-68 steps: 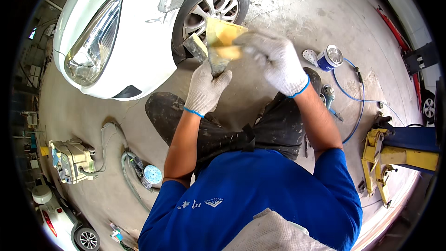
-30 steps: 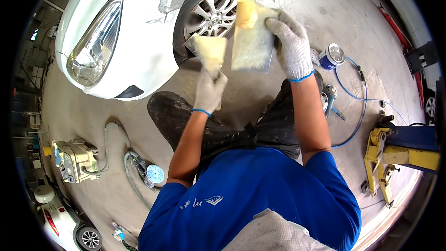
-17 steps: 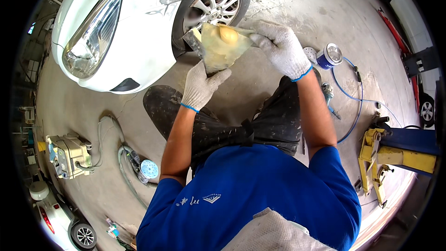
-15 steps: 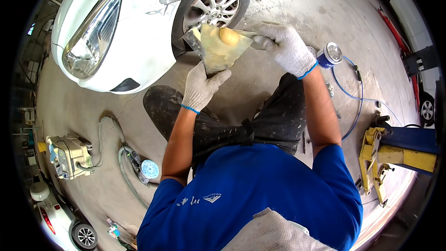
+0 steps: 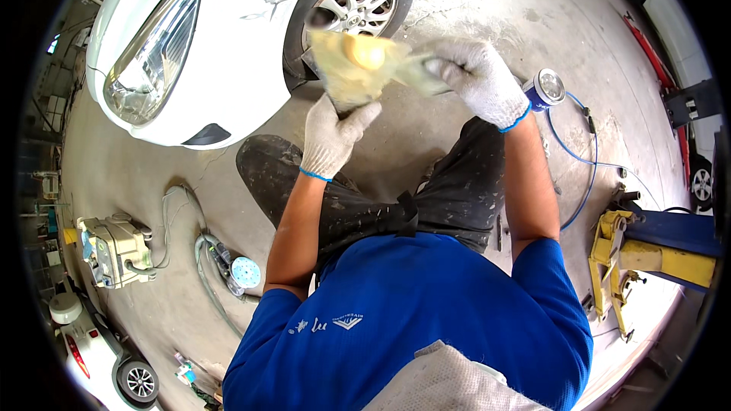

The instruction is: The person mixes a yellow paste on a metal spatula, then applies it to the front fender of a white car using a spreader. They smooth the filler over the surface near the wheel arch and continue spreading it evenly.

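The yellow lump of paste (image 5: 367,53) sits on the paste-smeared plate (image 5: 343,80) held above the knees, in front of the car wheel (image 5: 358,4). I see the left hand (image 5: 333,137), gloved, closed on the plate's lower end, the thumb pointing off toward the right. The right hand (image 5: 481,84), also gloved, pinches a thin, translucent spreader (image 5: 420,78). The hands are apart; the tools meet or overlap at the plate's right edge, but blur keeps me from telling whether they touch.

My main worry is the lump: it lies high on the plate, so a steep tilt or a hard sideways push from the spreader could send it over the edge onto the trousers (image 5: 365,217). A loose pinch could also let the spreader twist in the glove.

For edges, I watch the tyre and the white bumper (image 5: 236,76) beyond and to the left; a wide swing that way could smear paste on either. Between wheel and knees, the concrete floor (image 5: 403,133) leaves me a fair working gap. To the right, the tin (image 5: 548,90) stands just beyond the right wrist, with the blue hose (image 5: 596,160) farther out, so I favour short strokes there.
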Motion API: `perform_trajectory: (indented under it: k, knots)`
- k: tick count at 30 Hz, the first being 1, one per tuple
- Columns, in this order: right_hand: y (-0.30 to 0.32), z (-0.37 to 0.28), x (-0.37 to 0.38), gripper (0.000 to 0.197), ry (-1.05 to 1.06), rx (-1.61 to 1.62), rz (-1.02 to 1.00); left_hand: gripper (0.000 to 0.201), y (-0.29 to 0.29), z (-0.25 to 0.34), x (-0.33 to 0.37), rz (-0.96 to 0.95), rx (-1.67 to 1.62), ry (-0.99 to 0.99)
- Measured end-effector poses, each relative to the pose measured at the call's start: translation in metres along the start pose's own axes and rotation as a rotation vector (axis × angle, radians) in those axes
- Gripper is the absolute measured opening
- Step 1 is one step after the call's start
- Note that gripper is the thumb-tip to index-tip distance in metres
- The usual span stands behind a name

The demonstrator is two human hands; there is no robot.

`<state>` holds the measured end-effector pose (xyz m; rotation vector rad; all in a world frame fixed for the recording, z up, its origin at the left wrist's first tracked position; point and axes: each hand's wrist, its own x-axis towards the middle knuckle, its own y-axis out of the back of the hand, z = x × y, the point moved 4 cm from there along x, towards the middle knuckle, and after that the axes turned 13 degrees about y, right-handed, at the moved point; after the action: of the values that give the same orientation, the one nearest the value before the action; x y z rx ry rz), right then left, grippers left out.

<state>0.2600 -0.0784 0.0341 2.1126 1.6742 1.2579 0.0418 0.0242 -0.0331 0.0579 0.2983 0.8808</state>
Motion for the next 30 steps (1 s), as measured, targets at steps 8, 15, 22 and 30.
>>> perform_trajectory:
  k: [8, 15, 22, 30]
  knots:
    - [0.021, -0.033, 0.004, 0.028, 0.013, 0.395, 0.482, 0.03, -0.016, -0.012, 0.005, -0.046, 0.123, -0.112]
    - [0.022, -0.025, 0.003, 0.029, 0.2, -0.045, 0.025, 0.03, -0.006, 0.007, 0.001, -0.066, -0.052, 0.041]
    - [0.036, -0.027, 0.004, 0.031, -0.032, 0.409, 0.461, 0.032, -0.014, 0.0, 0.003, -0.065, 0.105, -0.105]
    - [0.024, -0.025, 0.0, 0.027, 0.056, 0.212, 0.179, 0.033, -0.014, -0.001, 0.005, -0.076, 0.161, -0.008]
